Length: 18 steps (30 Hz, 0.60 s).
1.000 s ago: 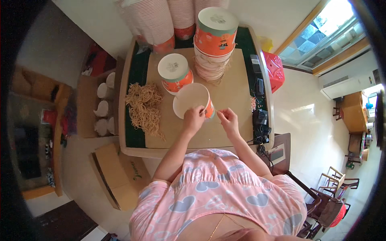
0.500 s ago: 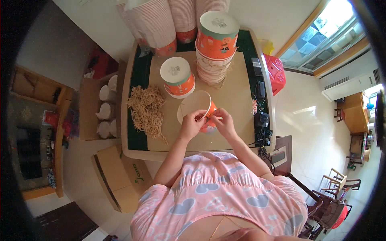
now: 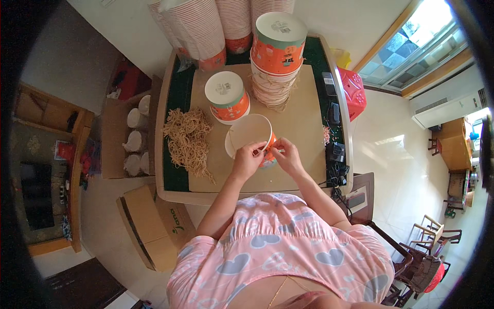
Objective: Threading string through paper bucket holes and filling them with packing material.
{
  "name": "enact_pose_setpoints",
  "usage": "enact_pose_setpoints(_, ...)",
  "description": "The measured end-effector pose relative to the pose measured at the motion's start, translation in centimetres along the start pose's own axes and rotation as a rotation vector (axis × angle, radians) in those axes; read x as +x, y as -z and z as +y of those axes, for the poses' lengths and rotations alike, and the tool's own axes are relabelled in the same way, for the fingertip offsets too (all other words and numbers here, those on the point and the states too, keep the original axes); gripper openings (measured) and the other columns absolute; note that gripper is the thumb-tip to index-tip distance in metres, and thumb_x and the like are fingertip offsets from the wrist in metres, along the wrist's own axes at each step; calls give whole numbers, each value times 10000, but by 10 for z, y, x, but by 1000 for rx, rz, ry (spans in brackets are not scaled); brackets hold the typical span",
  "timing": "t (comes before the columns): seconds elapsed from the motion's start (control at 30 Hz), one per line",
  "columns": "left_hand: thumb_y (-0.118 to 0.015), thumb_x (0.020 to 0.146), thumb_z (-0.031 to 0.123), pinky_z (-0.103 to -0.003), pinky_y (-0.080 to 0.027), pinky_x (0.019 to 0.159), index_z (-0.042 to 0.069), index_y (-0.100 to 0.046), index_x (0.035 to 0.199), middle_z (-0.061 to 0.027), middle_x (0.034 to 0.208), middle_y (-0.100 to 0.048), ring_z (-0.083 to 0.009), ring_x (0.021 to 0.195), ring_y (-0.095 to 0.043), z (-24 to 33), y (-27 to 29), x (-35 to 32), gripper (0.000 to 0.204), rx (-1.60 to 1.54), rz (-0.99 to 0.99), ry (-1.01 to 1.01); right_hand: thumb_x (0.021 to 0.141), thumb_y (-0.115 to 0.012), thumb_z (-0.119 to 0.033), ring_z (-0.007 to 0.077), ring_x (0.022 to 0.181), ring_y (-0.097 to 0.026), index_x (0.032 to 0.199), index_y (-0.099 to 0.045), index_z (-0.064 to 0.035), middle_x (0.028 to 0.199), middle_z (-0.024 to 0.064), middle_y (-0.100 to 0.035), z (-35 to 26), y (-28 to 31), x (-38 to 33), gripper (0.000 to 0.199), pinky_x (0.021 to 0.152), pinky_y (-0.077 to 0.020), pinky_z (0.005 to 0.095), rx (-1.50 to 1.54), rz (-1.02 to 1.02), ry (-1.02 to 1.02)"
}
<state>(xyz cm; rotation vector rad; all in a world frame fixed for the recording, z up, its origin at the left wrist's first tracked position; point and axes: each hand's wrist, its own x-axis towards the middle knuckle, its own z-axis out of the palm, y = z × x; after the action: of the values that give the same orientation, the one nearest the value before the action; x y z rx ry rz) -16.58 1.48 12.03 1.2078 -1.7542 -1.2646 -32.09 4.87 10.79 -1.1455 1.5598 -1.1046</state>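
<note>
Working at the tub's rim (image 3: pixel 270 130), both hands (image 3: pixel 248 159) (image 3: pixel 286 156) have room rightward.

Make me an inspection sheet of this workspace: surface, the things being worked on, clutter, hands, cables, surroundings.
Surface: tan board on a green-topped table.
Job's things: orange-and-white tub, tilted; upside-down tub beyond it; tall upside-down stack; heap of tan cords at left.
Clutter: black devices along the right edge.
Left hand: at the tilted tub's rim, fingers curled; grip unclear.
Right hand: fingers bunched by the tub's side; anything pinched is too small to tell.
Cables: dark tangle at the near right corner.
Surroundings: carton of white tubs at left; red plastic item at right.
</note>
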Motion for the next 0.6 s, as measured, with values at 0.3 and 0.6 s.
enact_pose_setpoints(0.3, -572, 798, 37, -264, -500, 574, 34, -632, 1041, -106, 733, -666, -130, 628, -631, -6, -21, 1, 250, -71, -45, -2, 786, -616, -71, 152, 706, -602, 861, -586, 9, 764, 99, -623, 29, 7, 0, 114, 651, -508, 298, -99, 11, 31)
enact_pose_setpoints(0.6, -573, 788, 84, -356, -495, 630, 35, -661, 881, -150, 769, -647, -296, 686, -635, -23, -55, 7, 138, 230, -71, -20, 810, -597, -76, 104, 644, -563, 848, -590, -1, 705, 47, -615, 62, 30, 3, 85, 555, -458, 255, 5, -124, -144)
